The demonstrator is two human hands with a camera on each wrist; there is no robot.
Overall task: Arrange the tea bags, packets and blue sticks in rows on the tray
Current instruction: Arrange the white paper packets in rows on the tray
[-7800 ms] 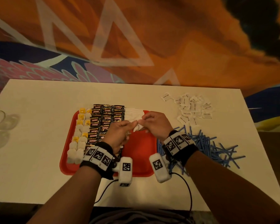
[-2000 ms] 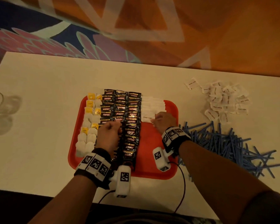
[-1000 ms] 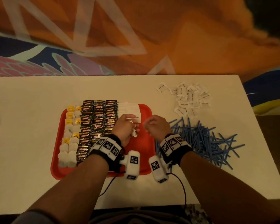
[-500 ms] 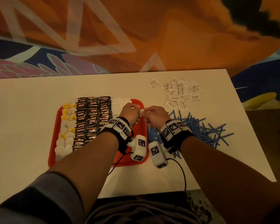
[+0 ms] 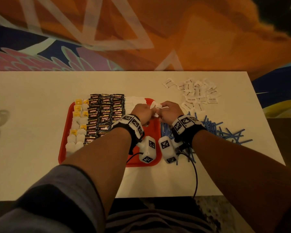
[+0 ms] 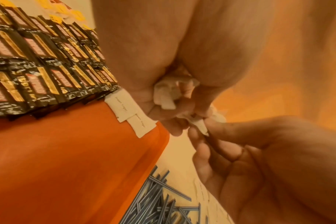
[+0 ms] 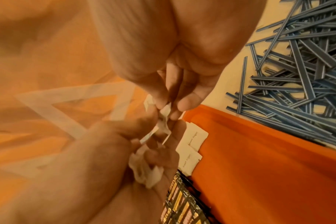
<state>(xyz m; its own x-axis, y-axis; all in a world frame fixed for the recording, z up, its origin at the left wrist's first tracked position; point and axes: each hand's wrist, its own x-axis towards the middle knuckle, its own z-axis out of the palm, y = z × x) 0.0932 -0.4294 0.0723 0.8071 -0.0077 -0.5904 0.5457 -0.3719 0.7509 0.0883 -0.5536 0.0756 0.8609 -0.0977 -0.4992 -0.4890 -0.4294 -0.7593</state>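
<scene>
Both hands have lifted off the tray bed since the earlier head frames and now meet in the air over its far right part, white packets between them.

Head view: left hand and right hand almost knuckle to knuckle, a small clutch of white sugar packets poking up at the fingertips. On the red tray, tea bags fill the left columns, dark coffee packets the middle, and a white row is started at the far end. Loose white packets and the blue sticks lie on the table right of the tray, not yet sorted.

Left wrist view: left hand curled round a crumpled wad of packets in the palm. Right fingertips pinch one packet at the wad's edge. Two packets marked brown sugar lie flat on the tray beside the coffee rows, just below the wad.

Right wrist view: same pinch, the packet held between thumb and finger, the rest bunched in the left palm. Laid packets sit just beyond, blue sticks well off to the right.

Step, as I judge it: filling the sugar column. Next move likely calls for pulling one packet free, flattening it and setting it edge to edge after the last laid one.
</scene>
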